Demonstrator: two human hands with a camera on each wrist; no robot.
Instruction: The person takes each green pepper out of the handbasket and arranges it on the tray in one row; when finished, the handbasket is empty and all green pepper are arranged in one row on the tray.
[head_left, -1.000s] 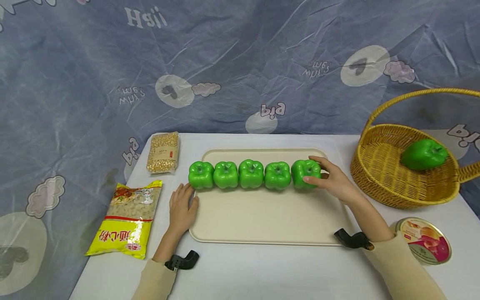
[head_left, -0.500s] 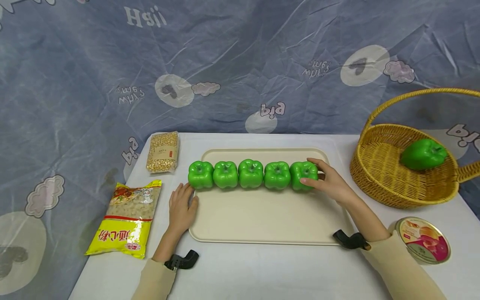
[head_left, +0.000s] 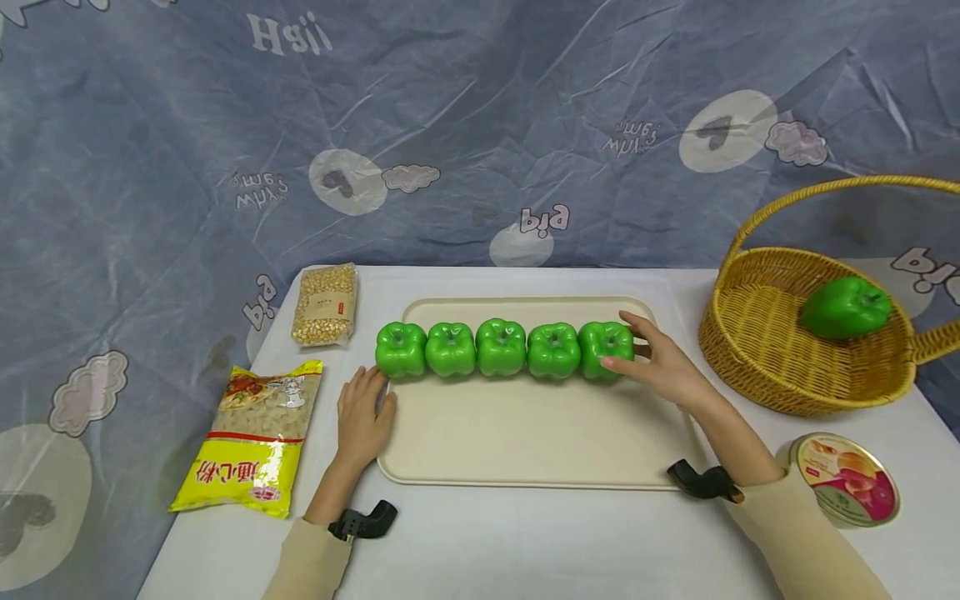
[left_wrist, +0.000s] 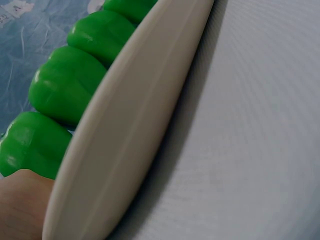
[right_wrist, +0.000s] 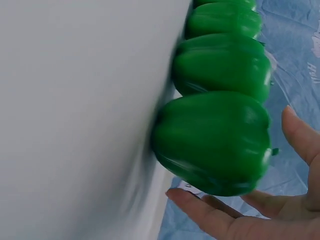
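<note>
Several green bell peppers stand upright in a row, side by side, on the beige tray [head_left: 540,433]. My right hand [head_left: 663,367] is spread at the rightmost bell pepper [head_left: 606,350]. In the right wrist view a gap shows between the thumb [right_wrist: 299,134] and that pepper; other fingers lie below it, and whether they touch it I cannot tell. My left hand [head_left: 364,417] rests at the tray's left edge with relaxed fingers, fingertips by the leftmost bell pepper [head_left: 401,350]. Only a little of this hand shows in the left wrist view, behind the tray rim [left_wrist: 120,125].
A wicker basket [head_left: 757,350] at the right holds one more green bell pepper [head_left: 846,308]. In front of it lies a round tin [head_left: 846,479]. Left of the tray are a bag of corn kernels [head_left: 325,306] and a yellow pasta bag [head_left: 251,442]. A grey-blue cloth hangs behind.
The rightmost pepper has shifted slightly left against its neighbour. My right hand moved left with it, then its fingers spread away from it. The left hand stays still.
</note>
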